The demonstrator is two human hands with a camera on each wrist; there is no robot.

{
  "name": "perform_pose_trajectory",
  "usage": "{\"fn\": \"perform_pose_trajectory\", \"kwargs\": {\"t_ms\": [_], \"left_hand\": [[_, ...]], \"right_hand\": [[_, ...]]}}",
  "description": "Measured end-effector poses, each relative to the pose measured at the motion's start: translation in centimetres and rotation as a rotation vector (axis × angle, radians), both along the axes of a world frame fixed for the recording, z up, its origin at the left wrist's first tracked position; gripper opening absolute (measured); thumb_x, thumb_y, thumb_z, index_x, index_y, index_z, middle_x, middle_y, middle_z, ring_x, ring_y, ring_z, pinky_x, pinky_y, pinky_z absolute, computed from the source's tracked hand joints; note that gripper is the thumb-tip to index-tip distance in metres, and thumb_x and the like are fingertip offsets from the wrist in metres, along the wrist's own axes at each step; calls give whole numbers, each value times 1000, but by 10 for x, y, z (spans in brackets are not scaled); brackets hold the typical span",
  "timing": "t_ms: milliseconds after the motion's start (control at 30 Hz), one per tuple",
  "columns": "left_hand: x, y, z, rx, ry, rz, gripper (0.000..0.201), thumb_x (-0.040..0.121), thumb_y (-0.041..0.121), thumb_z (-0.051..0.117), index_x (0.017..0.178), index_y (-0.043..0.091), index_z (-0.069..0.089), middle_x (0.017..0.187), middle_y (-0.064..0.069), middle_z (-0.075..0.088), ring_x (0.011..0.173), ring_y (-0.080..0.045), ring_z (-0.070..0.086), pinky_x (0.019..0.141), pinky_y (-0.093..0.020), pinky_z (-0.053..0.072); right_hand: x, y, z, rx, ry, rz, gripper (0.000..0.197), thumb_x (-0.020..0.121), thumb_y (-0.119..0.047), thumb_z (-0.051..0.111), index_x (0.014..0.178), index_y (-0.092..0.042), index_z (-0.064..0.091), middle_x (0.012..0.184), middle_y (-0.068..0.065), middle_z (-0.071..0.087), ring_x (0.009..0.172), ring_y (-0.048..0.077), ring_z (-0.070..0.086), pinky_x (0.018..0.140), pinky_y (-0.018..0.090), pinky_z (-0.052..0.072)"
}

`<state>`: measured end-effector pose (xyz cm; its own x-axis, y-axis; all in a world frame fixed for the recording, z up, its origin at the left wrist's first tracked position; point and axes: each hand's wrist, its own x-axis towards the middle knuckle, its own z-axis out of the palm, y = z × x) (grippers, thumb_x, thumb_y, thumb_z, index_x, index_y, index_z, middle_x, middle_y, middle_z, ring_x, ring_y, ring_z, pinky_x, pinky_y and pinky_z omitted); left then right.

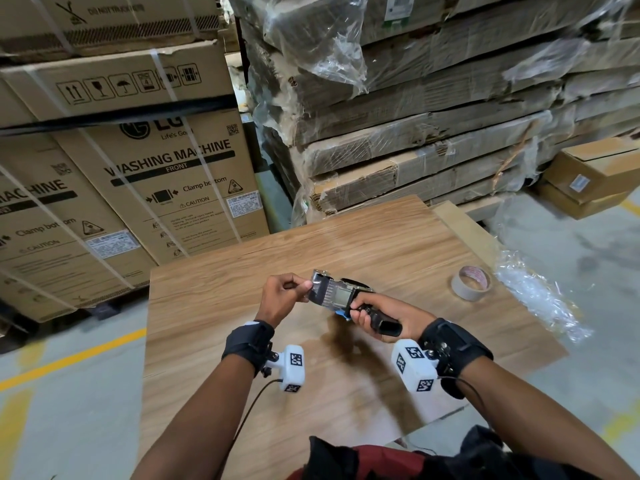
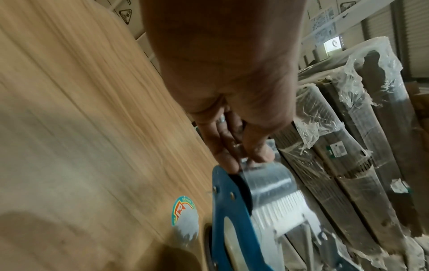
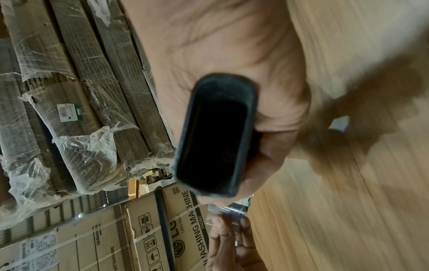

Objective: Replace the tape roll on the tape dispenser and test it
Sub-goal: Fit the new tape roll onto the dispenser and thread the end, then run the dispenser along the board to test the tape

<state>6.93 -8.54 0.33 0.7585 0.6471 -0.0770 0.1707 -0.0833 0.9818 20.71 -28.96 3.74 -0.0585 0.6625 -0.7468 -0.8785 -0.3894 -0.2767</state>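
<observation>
The tape dispenser [image 1: 341, 296], blue-framed with a black handle, is held just above the wooden table [image 1: 242, 271]. My right hand [image 1: 367, 315] grips the handle [image 3: 218, 135]. My left hand [image 1: 304, 287] pinches the free end of the clear tape [image 2: 271, 183] at the dispenser's front; the strip runs from its fingers [image 2: 253, 154] back over the blue frame [image 2: 230, 205]. The roll on the dispenser is hidden behind the frame and my hands. A tan tape roll [image 1: 472, 283] lies flat on the table to the right, apart from both hands.
Washing machine cartons [image 1: 166, 181] stand beyond the table's left side. Plastic-wrapped stacks of flat cardboard [image 1: 433, 133] rise behind it. Crumpled clear plastic film [image 1: 540, 296] lies off the table's right edge. A round sticker [image 2: 184, 210] is on the tabletop.
</observation>
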Motion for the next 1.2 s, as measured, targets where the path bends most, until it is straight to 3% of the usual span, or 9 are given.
{"fn": "perform_pose_trajectory", "kwargs": {"t_ms": [167,267,400,567,700,767,900,1067,1200], "left_hand": [[-5,8,3,-159,-9,-65,8,89,-3,70,87,-11,72,66,-4,73,60,-11,68,64,-22,60],[-8,11,2,-234,-13,-114,6,88,-2,71,88,-7,74,75,-8,74,69,-16,70,70,-25,61],[-7,7,-1,-246,16,-120,4,88,-3,70,87,-2,75,77,-9,74,74,-19,70,72,-25,60],[0,-3,-10,-164,135,-124,14,83,-2,76,97,0,75,79,-5,76,72,-10,70,66,-18,56],[8,-11,-22,-90,218,-204,20,72,-5,82,79,11,75,68,4,75,66,-5,68,73,-23,56],[13,-14,-30,-2,278,-243,19,67,5,85,80,15,78,81,0,77,79,-12,69,84,-30,55],[20,-22,-44,245,432,-343,33,76,17,82,108,12,77,115,-3,73,108,-17,61,92,-24,44],[14,-24,-69,274,482,-342,57,62,49,65,110,22,76,122,-3,69,124,-29,56,108,-39,42],[2,-35,-62,341,585,-404,64,65,49,56,125,32,69,153,0,44,142,-31,32,114,-44,29]], "right_hand": [[1,-4,1,51,28,63,31,55,5,90,75,4,67,62,7,66,44,11,65,43,17,55],[0,-4,6,1,-36,56,11,77,-1,76,75,4,67,61,6,65,43,10,64,42,17,54],[-3,-5,6,-57,-205,19,25,96,-8,54,74,-1,64,62,4,61,42,7,58,42,13,51],[-17,-11,-2,-130,-631,-9,5,87,-4,64,84,0,65,68,13,61,49,17,55,45,24,51],[-25,-19,-8,-189,-839,-53,5,86,0,66,83,2,64,67,16,61,45,20,53,45,26,48],[-27,-20,-14,-233,-924,-77,8,83,0,69,77,0,65,65,16,63,44,21,53,47,27,49],[-33,-16,-23,-309,-1108,-98,14,79,-2,71,67,-4,65,58,12,64,41,23,54,46,30,51],[-45,-20,-35,-345,-1272,-97,15,77,-7,72,69,5,67,54,10,64,38,20,55,44,31,52],[-59,-28,-49,-365,-1377,-66,21,74,-23,75,71,-3,67,56,14,71,40,20,62,51,34,58]]}}
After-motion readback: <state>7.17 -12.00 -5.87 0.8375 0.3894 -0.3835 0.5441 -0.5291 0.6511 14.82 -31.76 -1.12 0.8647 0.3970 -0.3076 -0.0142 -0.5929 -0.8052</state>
